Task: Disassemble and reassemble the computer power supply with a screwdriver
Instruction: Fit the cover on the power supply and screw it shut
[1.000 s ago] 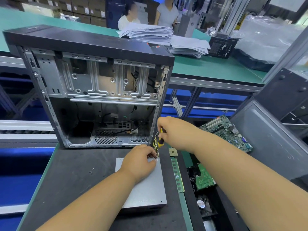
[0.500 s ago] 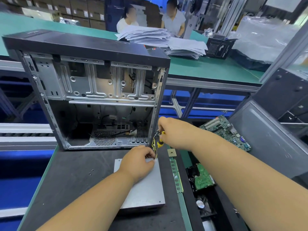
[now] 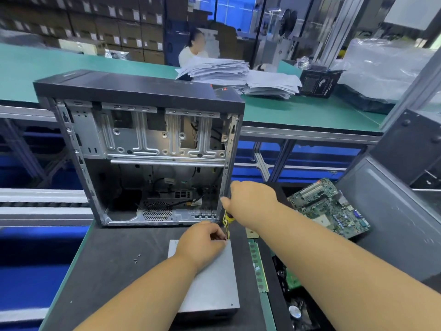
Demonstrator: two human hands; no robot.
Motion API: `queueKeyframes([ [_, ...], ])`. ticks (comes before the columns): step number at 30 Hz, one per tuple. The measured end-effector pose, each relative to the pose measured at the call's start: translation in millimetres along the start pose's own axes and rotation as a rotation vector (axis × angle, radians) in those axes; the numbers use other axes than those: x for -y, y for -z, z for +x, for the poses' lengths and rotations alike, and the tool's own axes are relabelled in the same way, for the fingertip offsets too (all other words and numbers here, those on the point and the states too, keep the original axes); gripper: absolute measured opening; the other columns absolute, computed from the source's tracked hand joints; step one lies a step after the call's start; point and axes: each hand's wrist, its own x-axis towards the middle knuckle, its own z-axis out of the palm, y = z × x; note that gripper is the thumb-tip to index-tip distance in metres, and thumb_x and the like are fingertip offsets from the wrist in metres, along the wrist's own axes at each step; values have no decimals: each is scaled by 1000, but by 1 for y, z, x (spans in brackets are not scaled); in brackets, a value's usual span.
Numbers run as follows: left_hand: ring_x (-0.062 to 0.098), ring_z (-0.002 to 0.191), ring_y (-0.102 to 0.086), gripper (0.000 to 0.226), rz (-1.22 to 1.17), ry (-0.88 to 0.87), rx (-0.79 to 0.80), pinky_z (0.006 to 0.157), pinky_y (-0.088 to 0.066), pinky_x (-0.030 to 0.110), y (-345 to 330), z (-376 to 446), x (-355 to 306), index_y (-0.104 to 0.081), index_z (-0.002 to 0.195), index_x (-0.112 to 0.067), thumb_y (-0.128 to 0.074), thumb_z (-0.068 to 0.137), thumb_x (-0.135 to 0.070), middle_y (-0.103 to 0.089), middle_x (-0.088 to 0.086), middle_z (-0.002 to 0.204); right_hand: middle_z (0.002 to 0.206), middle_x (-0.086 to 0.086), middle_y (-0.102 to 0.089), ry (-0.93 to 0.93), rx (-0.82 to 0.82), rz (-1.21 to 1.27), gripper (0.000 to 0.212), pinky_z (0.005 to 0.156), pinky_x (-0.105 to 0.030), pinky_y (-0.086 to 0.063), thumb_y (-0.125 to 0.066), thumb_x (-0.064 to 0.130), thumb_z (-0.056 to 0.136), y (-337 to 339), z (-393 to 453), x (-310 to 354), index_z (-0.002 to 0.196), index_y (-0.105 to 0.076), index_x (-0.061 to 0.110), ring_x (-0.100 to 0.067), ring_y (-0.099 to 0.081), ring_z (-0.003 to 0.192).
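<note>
The grey metal power supply [image 3: 214, 290] lies flat on the dark mat in front of me. My left hand [image 3: 202, 242] rests on its far right corner, fingers pinched around the screwdriver's tip; whether it holds a screw there I cannot tell. My right hand [image 3: 250, 199] hovers just above, closed on the yellow-and-black screwdriver [image 3: 227, 223], which points down at that corner. Behind them stands the open, empty computer case [image 3: 143, 151].
Two loose screws [image 3: 137, 258] lie on the mat [image 3: 107, 271] left of the supply. A RAM stick [image 3: 257, 266] and a CPU chip [image 3: 251, 233] sit along the right edge. A motherboard [image 3: 329, 206] and grey side panel [image 3: 393, 223] lie further right. Paper stacks [image 3: 238, 75] sit on the far green table.
My head has risen, so the view shows more of the far room. Both hands stay at the supply's far right corner with the screwdriver, my right hand slightly higher against the case edge.
</note>
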Motion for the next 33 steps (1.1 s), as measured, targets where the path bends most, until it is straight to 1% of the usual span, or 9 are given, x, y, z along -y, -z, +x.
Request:
queueKeyframes([
  [4,0,81,-59,10,-5,28,1,67,-43,17,0,0,-1,-64,70,-39,-72,75,-35,-65,-15,87,90,-3,-48,269,73,276,3,60,-35,-37,-46,19,99,5,-6,-13,99,-44,16,-22,-48,74],
  [7,0,81,-60,6,-5,41,5,70,-46,19,0,1,-2,-66,72,-37,-71,75,-35,-66,-15,87,99,-1,-48,412,109,201,9,68,-37,-43,-50,11,98,5,-10,-21,101,-47,19,-22,-52,83],
  [9,1,81,-61,4,-11,46,11,71,-47,20,-1,0,-2,-67,73,-36,-71,75,-35,-67,-15,87,91,5,-48,416,121,159,16,62,-32,-40,-52,4,95,4,-10,-26,99,-47,19,-20,-51,80],
  [14,-1,81,-60,9,-11,33,11,71,-47,18,-1,-1,-2,-66,72,-38,-71,76,-33,-65,-15,89,69,4,-38,329,32,-90,30,48,-28,-24,-51,42,99,9,-10,-23,87,-40,18,-11,-35,58],
  [20,-1,83,-60,6,-20,25,9,78,-51,22,-1,-1,-2,-69,74,-36,-73,75,-31,-64,-15,89,62,1,-43,-80,16,-151,41,46,-26,-29,-45,31,101,1,-5,-14,63,-46,15,-18,-36,52],
  [23,-1,81,-60,9,-25,27,10,73,-48,18,-1,-1,-1,-68,73,-38,-73,75,-32,-64,-15,88,70,1,-44,72,63,-129,32,47,-29,-29,-42,39,102,5,-7,-19,87,-51,12,-16,-39,57],
  [25,-3,79,-59,9,-18,30,9,68,-43,13,-2,-1,-1,-67,72,-40,-72,74,-33,-64,-16,86,81,-3,-48,228,163,31,17,52,-31,-32,-47,28,102,10,-10,-25,108,-45,13,-17,-43,64],
  [28,-4,77,-58,8,2,20,12,64,-40,12,-1,-1,-1,-66,73,-40,-68,72,-32,-63,-17,85,94,-5,-53,379,181,106,10,61,-34,-36,-53,14,99,12,-14,-34,108,-48,16,-22,-49,77],
  [33,2,79,-57,13,58,-2,34,64,-40,17,-2,0,0,-61,73,-40,-63,74,-28,-63,-16,87,74,2,-44,452,106,-14,21,52,-33,-30,-55,35,98,12,-19,-33,98,-40,21,-15,-42,65],
])
